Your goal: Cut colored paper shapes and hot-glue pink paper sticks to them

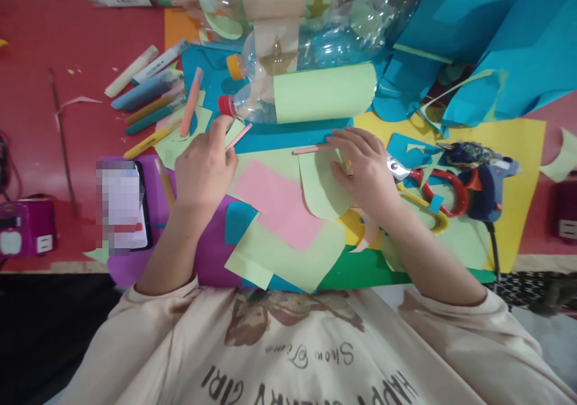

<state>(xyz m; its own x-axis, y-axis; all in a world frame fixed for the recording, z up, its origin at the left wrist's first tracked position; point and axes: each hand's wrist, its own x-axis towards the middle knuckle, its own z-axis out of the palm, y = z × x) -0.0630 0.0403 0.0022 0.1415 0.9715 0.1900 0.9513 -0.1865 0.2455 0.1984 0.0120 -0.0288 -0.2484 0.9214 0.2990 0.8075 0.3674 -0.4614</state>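
Observation:
My left hand (205,164) is closed, with a thin pink strip (239,137) sticking out between thumb and forefinger. A second thin pink strip (309,150) runs out from under the fingers of my right hand (366,167), which are bent over its end. Below that hand lies a light green paper piece (322,179) with a rounded edge. Between my hands, pink paper (279,204) rests on more light green paper (288,252). Just beyond lies a clear bottle with a red cap (226,106), wrapped in light green paper (324,95).
Right of my right hand are red-and-yellow-handled scissors (457,194) and a blue glue gun (489,188) with a cord. Markers (146,89) and a phone (143,207) lie left. Another bottle has an orange cap (234,67). Blue sheets (532,50) cover the far right.

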